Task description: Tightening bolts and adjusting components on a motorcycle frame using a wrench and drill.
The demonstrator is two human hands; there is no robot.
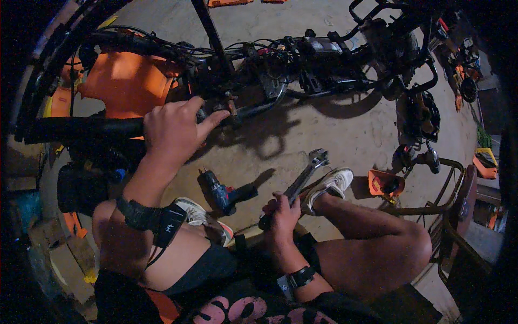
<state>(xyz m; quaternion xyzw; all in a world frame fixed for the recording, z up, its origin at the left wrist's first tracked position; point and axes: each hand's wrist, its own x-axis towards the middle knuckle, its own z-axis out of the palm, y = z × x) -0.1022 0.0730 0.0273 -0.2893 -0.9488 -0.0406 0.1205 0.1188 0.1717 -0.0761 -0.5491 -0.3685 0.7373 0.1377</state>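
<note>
A black vehicle frame [270, 75] with cables and fittings spans the upper view. My left hand [175, 129] curls over the end of its padded black tube [81, 129], thumb reaching toward a small rusty metal fitting [233, 108]. What lies under the fingers is partly hidden. Low in the middle, my right hand [280, 210] holds a large adjustable wrench [305, 176], its silver jaw pointing up and right. A blue and black cordless drill [221, 191] lies on the floor between my hands, near my left shoe.
An orange body panel [124, 83] sits behind the frame at left. A small orange tray [384, 183] lies beyond my right shoe. A metal-railed seat or rack [448, 205] is at right, an orange container [484, 163] beyond it. More dark parts [464, 81] lie farther back.
</note>
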